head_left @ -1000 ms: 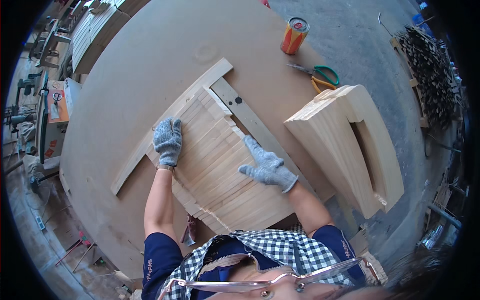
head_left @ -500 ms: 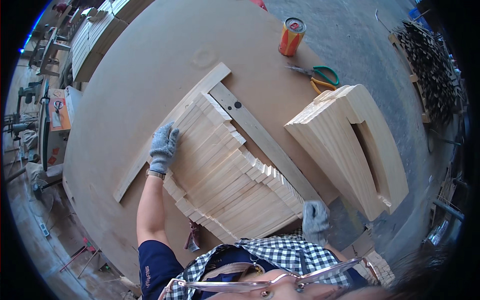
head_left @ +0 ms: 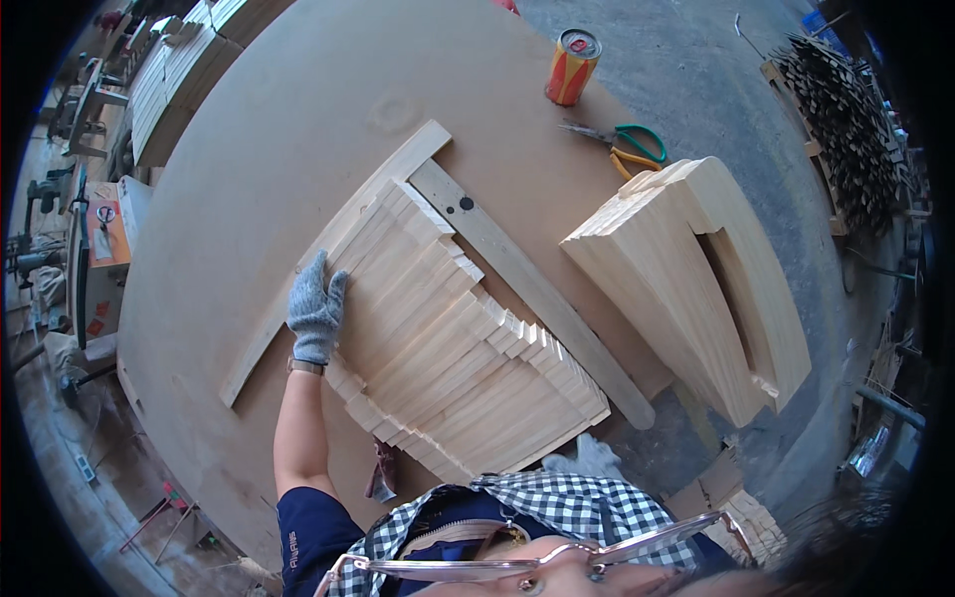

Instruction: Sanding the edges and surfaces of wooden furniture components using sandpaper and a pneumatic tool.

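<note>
Dropping from beside the slats' right ends, the right hand (head_left: 589,457) is now at their near side, half hidden by the checked apron (head_left: 557,502); whether its fingers grip cannot be told. Wooden slats (head_left: 453,343) lie side by side toward the table's (head_left: 219,249) near edge, ranked together but with ends still stepped, not flush. Slightly nearer than earlier, the left hand (head_left: 315,313) rests at their left, thumb spread, fingers extended, grasping nothing visible.

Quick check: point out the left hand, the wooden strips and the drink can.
Left hand (head_left: 315,310): head view, on the middle of the hand.
Wooden strips (head_left: 453,343): head view, on the middle of their upper faces.
Drink can (head_left: 571,78): head view, on its side.
</note>
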{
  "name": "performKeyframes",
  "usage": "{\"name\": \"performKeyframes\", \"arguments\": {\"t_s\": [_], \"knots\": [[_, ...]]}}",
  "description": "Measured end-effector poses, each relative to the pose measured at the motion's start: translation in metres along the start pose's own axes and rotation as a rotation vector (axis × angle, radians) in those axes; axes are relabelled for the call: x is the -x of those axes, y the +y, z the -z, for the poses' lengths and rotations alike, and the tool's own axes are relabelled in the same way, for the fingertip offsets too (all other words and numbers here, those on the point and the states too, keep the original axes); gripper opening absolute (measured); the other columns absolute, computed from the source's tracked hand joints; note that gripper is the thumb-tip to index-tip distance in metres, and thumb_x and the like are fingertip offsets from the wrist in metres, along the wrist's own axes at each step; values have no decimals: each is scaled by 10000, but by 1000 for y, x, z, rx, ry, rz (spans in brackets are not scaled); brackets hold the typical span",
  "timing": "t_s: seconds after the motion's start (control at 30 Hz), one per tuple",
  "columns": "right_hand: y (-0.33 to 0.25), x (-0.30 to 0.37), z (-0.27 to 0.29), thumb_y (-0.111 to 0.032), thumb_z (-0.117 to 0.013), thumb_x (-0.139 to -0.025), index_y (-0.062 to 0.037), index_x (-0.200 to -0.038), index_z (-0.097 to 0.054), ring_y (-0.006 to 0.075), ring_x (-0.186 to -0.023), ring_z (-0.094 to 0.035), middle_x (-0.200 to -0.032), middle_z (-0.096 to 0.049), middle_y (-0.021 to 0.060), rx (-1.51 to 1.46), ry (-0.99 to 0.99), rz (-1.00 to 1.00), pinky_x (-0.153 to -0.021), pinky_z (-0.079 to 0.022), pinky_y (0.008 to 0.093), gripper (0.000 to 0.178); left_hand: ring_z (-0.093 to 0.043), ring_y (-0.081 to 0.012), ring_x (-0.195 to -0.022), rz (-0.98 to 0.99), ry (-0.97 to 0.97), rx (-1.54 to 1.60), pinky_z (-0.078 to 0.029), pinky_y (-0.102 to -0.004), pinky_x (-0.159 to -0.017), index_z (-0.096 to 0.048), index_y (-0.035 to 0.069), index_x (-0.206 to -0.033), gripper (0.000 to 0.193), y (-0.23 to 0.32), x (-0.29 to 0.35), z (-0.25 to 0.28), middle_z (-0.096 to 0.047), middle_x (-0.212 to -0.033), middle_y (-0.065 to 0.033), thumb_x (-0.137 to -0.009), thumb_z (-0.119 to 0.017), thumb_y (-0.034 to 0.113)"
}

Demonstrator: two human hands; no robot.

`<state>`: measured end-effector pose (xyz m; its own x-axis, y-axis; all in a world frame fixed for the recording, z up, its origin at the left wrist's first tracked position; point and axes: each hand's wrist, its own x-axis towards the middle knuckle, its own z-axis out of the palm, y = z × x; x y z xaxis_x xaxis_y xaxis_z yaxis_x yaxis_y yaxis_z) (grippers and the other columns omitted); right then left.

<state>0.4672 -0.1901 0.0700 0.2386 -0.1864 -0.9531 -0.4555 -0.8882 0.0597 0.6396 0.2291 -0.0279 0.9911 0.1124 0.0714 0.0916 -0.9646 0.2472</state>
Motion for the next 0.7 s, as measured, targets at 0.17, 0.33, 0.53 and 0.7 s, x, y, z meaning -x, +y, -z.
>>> {"name": "performKeyframes", "arguments": {"t_s": [0.17,0.33,0.53,0.7], "knots": [[-10,-25,-29,-569,-714,-686,16,-1171,-587,356,-1136,-548,-1173,-601,213,-321,-93,-32,-948,-450,394,771,-578,-353,-1027,-38,-90,42,-448,-416,-901,-594,48,-1159,489,-17,-15,-10,-630,-1102,-173,-881,-575,450],[-39,-10,3,-561,-746,-661,103,-1264,-470,387,-1182,-512,-1263,-522,286,-523,-220,44,-990,-417,418,938,-577,-368,-976,59,-83,-10,-445,-439,-873,-632,24,-1012,595,-18,-23,-25,-631,-1028,-194,-855,-525,589],[-31,-19,-29,-521,-772,-661,90,-1217,-507,369,-1116,-555,-1201,-572,261,-700,-138,-159,-958,-429,421,868,-551,-370,-749,156,-103,-31,-427,-462,-689,-528,44,-707,580,11,-26,-34,-569,-752,-170,-867,-497,601],[-17,-26,-42,-496,-802,-644,93,-1155,-534,367,-1046,-586,-1142,-601,251,-781,-79,-201,-913,-454,414,824,-550,-369,-739,150,-129,-63,-427,-467,-675,-510,42,-697,591,23,-20,-43,-559,-742,-172,-874,-481,605]]}}
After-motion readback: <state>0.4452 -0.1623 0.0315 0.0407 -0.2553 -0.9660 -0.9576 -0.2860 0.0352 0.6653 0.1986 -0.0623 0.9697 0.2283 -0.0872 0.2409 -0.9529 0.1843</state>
